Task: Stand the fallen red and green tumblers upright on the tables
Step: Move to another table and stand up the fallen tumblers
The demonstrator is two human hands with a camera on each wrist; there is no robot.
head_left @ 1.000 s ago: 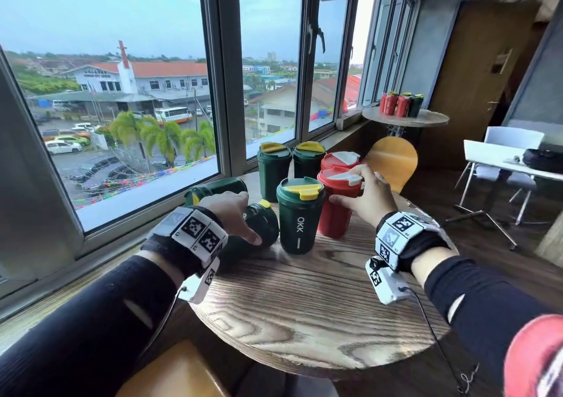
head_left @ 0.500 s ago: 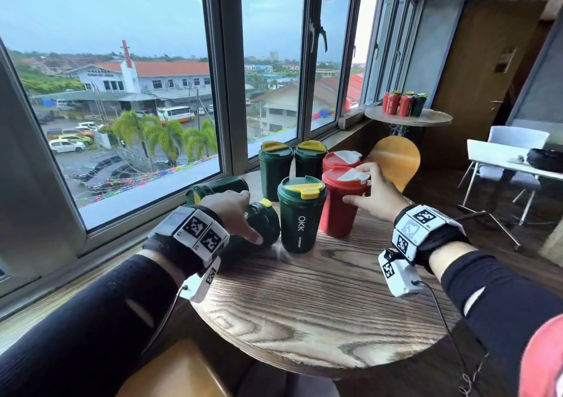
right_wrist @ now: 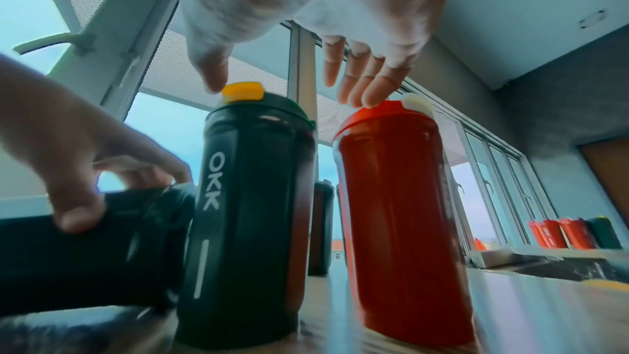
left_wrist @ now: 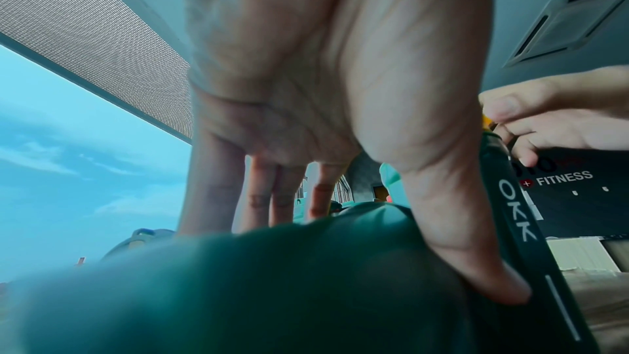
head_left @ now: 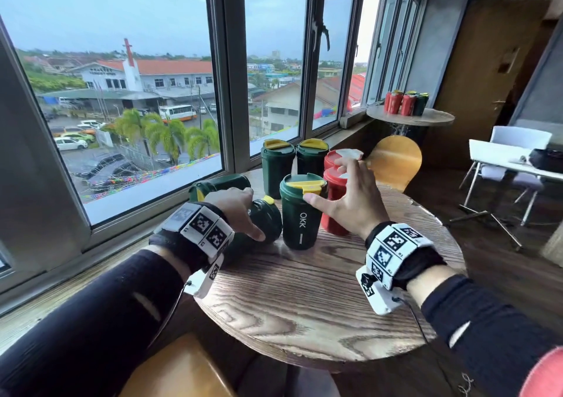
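Observation:
On the round wooden table [head_left: 304, 305] my left hand [head_left: 240, 210] [left_wrist: 340, 144] grips a fallen green tumbler [head_left: 269, 218] [left_wrist: 272, 292] [right_wrist: 85, 265], thumb on its near side and fingers over the top. A second green tumbler [head_left: 222, 183] lies on its side behind it, by the window. My right hand [head_left: 350, 195] [right_wrist: 306, 63] hovers open with spread fingers. Its thumb is near the yellow lid of the upright green OKK tumbler [head_left: 300, 223] [right_wrist: 245, 225]. Its fingertips are at the lid of the upright red tumbler [head_left: 335, 226] [right_wrist: 395, 211].
Two more green tumblers [head_left: 277, 168] and another red one [head_left: 335, 155] stand upright at the back of the table. A far round table [head_left: 409, 120] carries several upright tumblers. A yellow chair back [head_left: 396, 162] and a white table [head_left: 499, 155] stand to the right.
My right hand has let go of the front red tumbler, spread its fingers and shifted left toward the OKK tumbler. The left hand has stayed on the fallen green tumbler.

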